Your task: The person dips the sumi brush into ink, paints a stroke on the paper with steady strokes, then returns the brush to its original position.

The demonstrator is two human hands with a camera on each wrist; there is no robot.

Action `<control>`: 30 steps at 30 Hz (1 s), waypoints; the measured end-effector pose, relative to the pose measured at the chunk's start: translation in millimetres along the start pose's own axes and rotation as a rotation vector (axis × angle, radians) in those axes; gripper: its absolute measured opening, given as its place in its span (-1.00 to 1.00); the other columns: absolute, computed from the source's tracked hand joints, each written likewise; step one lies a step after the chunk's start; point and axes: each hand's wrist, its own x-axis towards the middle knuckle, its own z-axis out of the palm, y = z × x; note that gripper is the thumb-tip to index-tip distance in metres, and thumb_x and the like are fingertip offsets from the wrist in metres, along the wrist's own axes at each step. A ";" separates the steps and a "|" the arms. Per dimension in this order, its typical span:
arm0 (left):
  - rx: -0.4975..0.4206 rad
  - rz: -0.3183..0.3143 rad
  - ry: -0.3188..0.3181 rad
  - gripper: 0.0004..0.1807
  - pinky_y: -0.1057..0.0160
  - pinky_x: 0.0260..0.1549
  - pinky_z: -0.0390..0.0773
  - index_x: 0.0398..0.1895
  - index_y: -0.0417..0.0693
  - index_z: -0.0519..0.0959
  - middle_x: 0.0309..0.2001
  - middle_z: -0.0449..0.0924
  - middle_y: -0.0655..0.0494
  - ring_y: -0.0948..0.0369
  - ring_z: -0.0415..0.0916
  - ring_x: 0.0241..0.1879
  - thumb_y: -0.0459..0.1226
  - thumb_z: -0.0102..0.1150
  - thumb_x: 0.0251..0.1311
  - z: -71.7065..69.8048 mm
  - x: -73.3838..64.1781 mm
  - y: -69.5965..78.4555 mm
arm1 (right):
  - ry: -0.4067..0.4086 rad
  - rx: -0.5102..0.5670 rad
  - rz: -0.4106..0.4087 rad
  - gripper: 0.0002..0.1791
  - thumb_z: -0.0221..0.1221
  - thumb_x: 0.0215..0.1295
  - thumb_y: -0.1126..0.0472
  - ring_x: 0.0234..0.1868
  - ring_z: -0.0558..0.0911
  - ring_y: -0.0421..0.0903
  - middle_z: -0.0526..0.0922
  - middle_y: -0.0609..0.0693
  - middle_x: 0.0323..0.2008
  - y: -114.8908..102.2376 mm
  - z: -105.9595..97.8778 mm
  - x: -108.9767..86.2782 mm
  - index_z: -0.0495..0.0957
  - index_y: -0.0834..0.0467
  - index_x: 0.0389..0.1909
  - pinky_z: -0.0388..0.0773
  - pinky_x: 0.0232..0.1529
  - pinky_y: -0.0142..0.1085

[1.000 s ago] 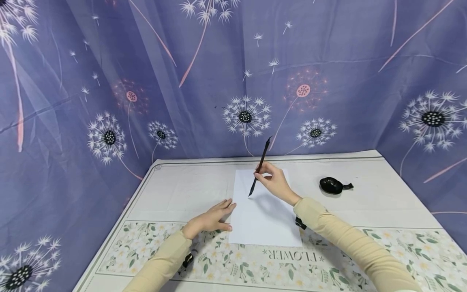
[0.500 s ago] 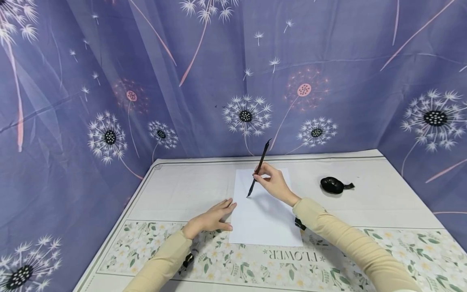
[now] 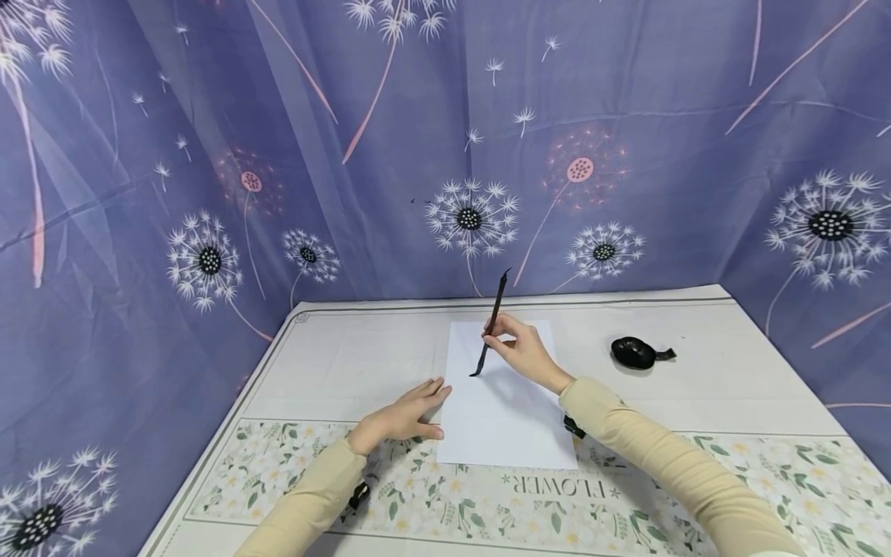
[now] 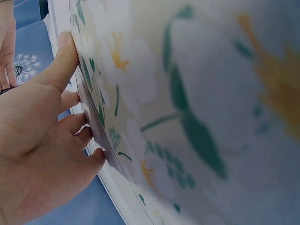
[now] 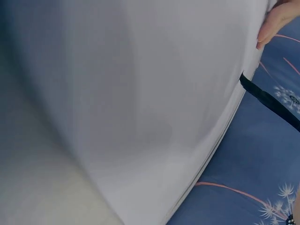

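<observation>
In the head view my right hand pinches a dark writing brush partway along its handle, bristles down. The brush leans, its upper end tilting slightly right. Its tip meets a white sheet of paper left of the sheet's middle; a short dark line there may be bent bristles or ink, I cannot tell which. The black bristles also appear in the right wrist view. My left hand rests with extended fingers at the paper's left edge. Its thumb and fingers show against the tabletop in the left wrist view.
A glossy black oval object with a short stem, perhaps an ink dish, lies right of the paper. A white cloth with a floral band covers the table. Blue dandelion-print curtains hang behind and at both sides.
The brush tip has shifted slightly left on the paper, its dark end now bent sideways. The handle's upper end has swung left and a little lower. My left hand stays in place.
</observation>
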 end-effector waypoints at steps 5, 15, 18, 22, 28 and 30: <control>-0.004 0.001 0.000 -0.10 -0.17 0.45 0.00 0.51 -0.24 0.02 0.52 -0.18 -0.30 -0.19 -0.21 0.52 -0.05 0.21 0.25 -0.3 -0.3 0.7 | -0.011 -0.018 -0.042 -0.83 0.19 0.31 0.33 -0.15 0.70 0.10 0.71 0.19 -0.26 9.7 0.8 -0.5 0.54 0.27 -0.11 0.69 -0.14 -0.33; -0.002 -0.001 -0.003 -0.10 -0.16 0.45 0.00 0.51 -0.22 0.02 0.53 -0.18 -0.29 -0.18 -0.21 0.52 -0.04 0.20 0.25 0.0 0.4 0.1 | -0.037 -0.065 -0.089 -0.87 0.15 0.36 0.33 -0.15 0.70 0.05 0.69 0.17 -0.27 10.1 -1.1 0.2 0.51 0.21 -0.11 0.68 -0.15 -0.38; 0.000 0.000 -0.005 -0.10 -0.16 0.45 0.00 0.51 -0.22 0.01 0.53 -0.18 -0.29 -0.18 -0.21 0.52 -0.05 0.20 0.25 0.0 0.2 0.4 | -0.035 -0.075 -0.098 -0.87 0.15 0.35 0.34 -0.17 0.70 0.05 0.69 0.20 -0.28 10.8 -1.6 0.4 0.51 0.21 -0.11 0.69 -0.17 -0.37; -0.006 0.003 -0.004 -0.10 -0.17 0.45 0.00 0.51 -0.23 0.01 0.53 -0.19 -0.30 -0.19 -0.21 0.52 -0.05 0.20 0.25 -0.3 -0.1 1.0 | -0.033 -0.095 -0.113 -0.88 0.14 0.36 0.34 -0.19 0.70 0.06 0.69 0.21 -0.28 12.1 -2.6 0.9 0.50 0.22 -0.12 0.70 -0.20 -0.35; -0.004 0.000 0.000 -0.10 -0.17 0.45 -0.01 0.51 -0.23 0.01 0.53 -0.19 -0.30 -0.19 -0.21 0.52 -0.05 0.21 0.25 0.1 -0.1 0.7 | -0.046 -0.125 -0.084 -0.87 0.13 0.37 0.32 -0.17 0.70 0.04 0.70 0.18 -0.27 11.9 -6.5 0.7 0.49 0.20 -0.10 0.70 -0.21 -0.37; -0.008 -0.002 0.001 -0.09 -0.17 0.45 -0.01 0.51 -0.23 0.01 0.53 -0.19 -0.29 -0.18 -0.22 0.52 -0.05 0.21 0.25 0.1 -0.2 0.4 | -0.050 -0.128 -0.075 -0.87 0.13 0.38 0.32 -0.17 0.70 0.05 0.69 0.19 -0.27 12.4 -8.3 0.8 0.49 0.20 -0.10 0.69 -0.21 -0.37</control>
